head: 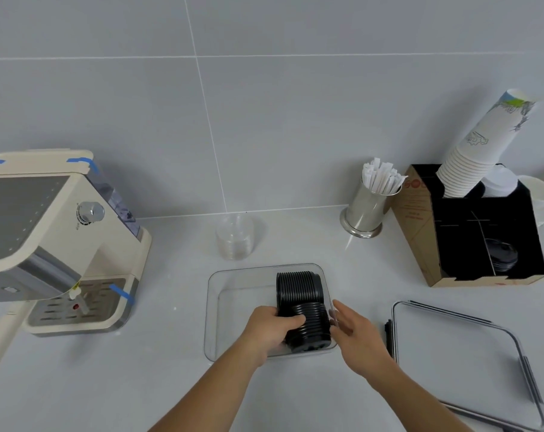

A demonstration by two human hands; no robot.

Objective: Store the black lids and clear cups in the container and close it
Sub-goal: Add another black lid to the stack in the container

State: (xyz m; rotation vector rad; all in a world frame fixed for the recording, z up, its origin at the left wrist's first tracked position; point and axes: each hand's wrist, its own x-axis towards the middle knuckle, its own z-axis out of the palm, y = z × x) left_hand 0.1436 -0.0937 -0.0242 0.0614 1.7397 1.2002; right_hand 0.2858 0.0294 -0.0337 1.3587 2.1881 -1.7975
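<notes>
A clear rectangular container (221, 310) sits open on the counter in front of me. Two stacks of black lids lie on their sides along its right wall: a far stack (298, 288) and a near stack (311, 325). My left hand (272, 332) is inside the container, gripping the near stack from the left. My right hand (355, 335) is just outside the right wall, fingers spread, touching the container's rim by the near stack. A stack of clear cups (235, 236) stands upright behind the container. The container's lid (464, 363) lies flat to the right.
A cream coffee machine (55, 241) stands at the left. At the back right are a metal holder of wrapped straws (370, 207) and a cardboard organiser (479, 238) with paper cups and more black lids. A tiled wall rises behind.
</notes>
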